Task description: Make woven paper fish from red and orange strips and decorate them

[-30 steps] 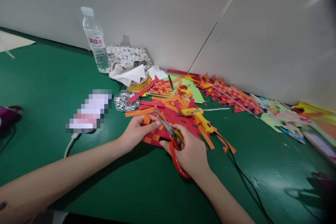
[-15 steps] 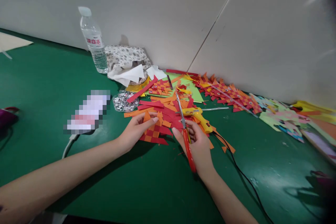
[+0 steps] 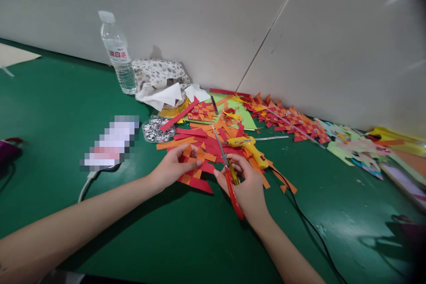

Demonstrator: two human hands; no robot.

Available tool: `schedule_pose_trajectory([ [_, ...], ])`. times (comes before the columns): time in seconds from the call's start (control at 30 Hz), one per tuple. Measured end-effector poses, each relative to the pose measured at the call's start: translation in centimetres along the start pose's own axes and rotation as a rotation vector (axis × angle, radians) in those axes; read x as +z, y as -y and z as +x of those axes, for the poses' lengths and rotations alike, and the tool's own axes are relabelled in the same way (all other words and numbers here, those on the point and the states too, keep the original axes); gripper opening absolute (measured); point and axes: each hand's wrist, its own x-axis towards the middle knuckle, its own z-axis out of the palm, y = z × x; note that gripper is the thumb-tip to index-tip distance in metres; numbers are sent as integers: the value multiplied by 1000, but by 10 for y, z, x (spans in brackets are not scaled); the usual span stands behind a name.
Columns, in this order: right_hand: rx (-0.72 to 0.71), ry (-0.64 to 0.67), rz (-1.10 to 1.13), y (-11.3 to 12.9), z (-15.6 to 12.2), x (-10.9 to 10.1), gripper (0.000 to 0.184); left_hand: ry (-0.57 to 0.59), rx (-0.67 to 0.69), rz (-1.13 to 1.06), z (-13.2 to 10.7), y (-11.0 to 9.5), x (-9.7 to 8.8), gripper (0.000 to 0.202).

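left hand (image 3: 173, 166) pinches half-trimmed woven paper piece (image 3: 196, 168); right hand (image 3: 244, 186) grips closed scissors (image 3: 228, 171). finished woven pieces (image 3: 289, 120) lie far right.

A single camera worn on the person's head looks forward and down across the green tabletop (image 3: 66, 111) toward the grey wall (image 3: 206, 17) behind it. It sits close above both forearms, with the left hand (image 3: 171, 168) and right hand (image 3: 248, 186) near the middle of the view.

Red-handled scissors (image 3: 229, 173), red-orange checkered woven paper (image 3: 195, 169), yellow glue gun (image 3: 248, 146), green table (image 3: 56, 111)
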Motion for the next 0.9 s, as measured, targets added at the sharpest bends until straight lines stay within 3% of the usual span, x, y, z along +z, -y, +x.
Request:
schedule_pose_trajectory([
  [0.1, 3, 16, 52, 3, 0, 0, 36, 147, 4, 60, 0, 2, 0, 26],
  [0.2, -7, 68, 99, 7, -2, 1, 36, 274, -16, 74, -1, 6, 0, 50],
  [0.4, -25, 204, 119, 12, -6, 2, 32, 384, -30, 51, -2, 8, -1, 65],
  [0.47, -7, 187, 130, 10, -6, 1, 32, 373, -49, 75, -2, 5, -2, 69],
  [0.6, 116, 23, 234, 4, 0, 0, 38, 274, -66, 158, -2, -3, -5, 71],
  [0.7, 219, -75, 346, 4, 6, -4, 43, 212, -117, 13, 0, -6, -6, 63],
  [0.9, 327, 22, 504, 13, 6, -4, 44, 51, -198, -290, 6, -4, -6, 33],
])
